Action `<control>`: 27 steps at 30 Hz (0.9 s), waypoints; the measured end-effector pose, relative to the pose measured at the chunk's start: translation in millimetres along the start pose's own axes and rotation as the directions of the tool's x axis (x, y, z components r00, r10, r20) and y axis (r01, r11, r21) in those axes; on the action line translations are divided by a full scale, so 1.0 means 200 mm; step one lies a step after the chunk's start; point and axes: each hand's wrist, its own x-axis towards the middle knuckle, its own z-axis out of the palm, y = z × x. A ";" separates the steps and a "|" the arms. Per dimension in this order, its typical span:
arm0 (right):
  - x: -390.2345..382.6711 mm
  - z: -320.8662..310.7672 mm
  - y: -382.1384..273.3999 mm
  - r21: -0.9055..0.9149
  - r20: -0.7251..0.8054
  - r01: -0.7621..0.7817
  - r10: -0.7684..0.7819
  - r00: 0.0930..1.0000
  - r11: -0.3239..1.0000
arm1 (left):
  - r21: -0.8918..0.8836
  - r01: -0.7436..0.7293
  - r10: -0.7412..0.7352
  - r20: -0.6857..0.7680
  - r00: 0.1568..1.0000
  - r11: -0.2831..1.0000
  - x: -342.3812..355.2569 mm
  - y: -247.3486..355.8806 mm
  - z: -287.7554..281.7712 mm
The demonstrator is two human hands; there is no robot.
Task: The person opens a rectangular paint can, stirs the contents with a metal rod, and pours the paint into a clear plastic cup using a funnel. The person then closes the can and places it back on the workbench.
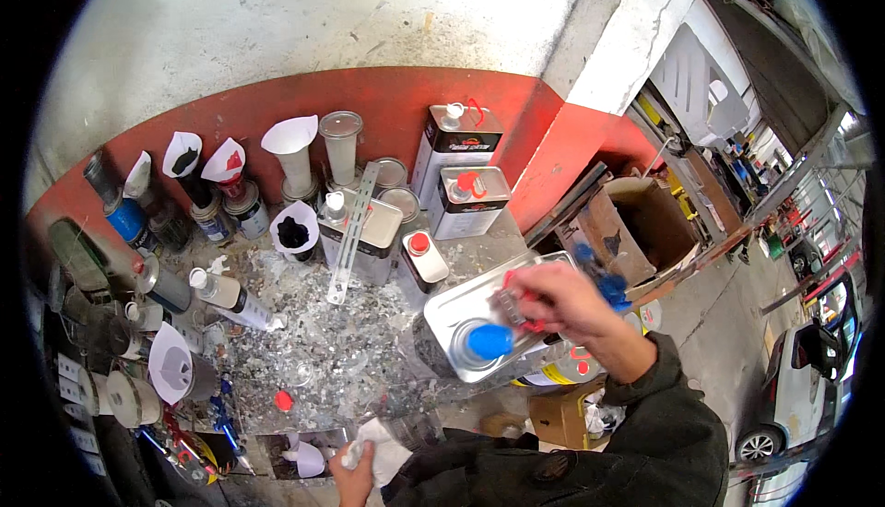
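Observation:
My right hand [558, 300] is closed around the red handle [530, 321] of a large rectangular metal can [450, 323] with a blue cap [489, 341], at the bench's right end. The detail between those fingers is blurred. Low in the view, my left hand [352, 477] grips a crumpled white paper cloth [387, 442]. A loose red cap [284, 400] lies on the paint-spattered bench [277, 350]. Just behind the large can stands a smaller can [422, 272] with a red cap.
Funnel-topped containers [295, 161], cans [458, 203] and a perforated metal ruler [346, 258] line the back. Bottles [230, 297] and spray guns [226, 424] crowd the left. Cardboard boxes [636, 226] stand right of the bench; a car [784, 387] is beyond.

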 end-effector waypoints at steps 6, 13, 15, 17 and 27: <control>-0.32 -0.28 -0.59 0.477 -0.132 0.264 -0.229 0.964 0.838 | 0.070 0.063 -0.049 -0.190 0.981 0.996 0.01 -0.23 -0.14; -0.39 -0.42 -1.13 0.493 0.211 0.324 -0.472 0.856 0.807 | -0.108 -0.010 -0.022 -0.293 0.956 0.994 0.14 -0.17 -0.11; -0.21 -0.49 -1.16 0.491 0.085 0.344 -0.436 0.896 0.801 | -0.189 -0.009 -0.051 -0.309 0.950 0.982 0.12 -0.07 -0.10; 0.02 -0.56 -1.16 0.468 -0.062 0.501 -0.538 0.841 0.728 | -0.108 -0.015 -0.026 -0.362 0.932 0.994 0.13 -0.11 -0.12; 0.84 -1.13 -1.03 0.719 -0.479 0.515 -0.204 0.854 0.467 | 0.044 0.062 -0.041 -0.363 0.931 0.997 0.00 -0.02 -0.06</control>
